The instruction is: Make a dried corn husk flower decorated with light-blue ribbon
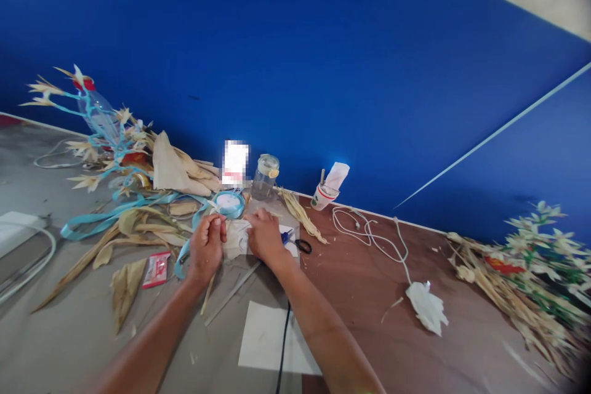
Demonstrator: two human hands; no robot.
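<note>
My left hand (207, 245) is closed, its fingers curled together; what they hold, if anything, is too small to make out. Close beside it, my right hand (265, 233) has its fingers bent down at a crumpled white bundle (236, 239), and its fingertips are partly hidden. Just behind the hands lies a roll of light blue ribbon (229, 204). A blue tool (287, 236) and black scissor-like handles (303, 246) are to the right of my right hand.
Dried husks (133, 240), a red packet (156, 269) and husk flowers (87, 149) lie left. A glass jar (265, 178) and paper cup (323, 196) stand by the blue partition (295, 74). White cable (364, 233) and more flowers (549, 246) are right.
</note>
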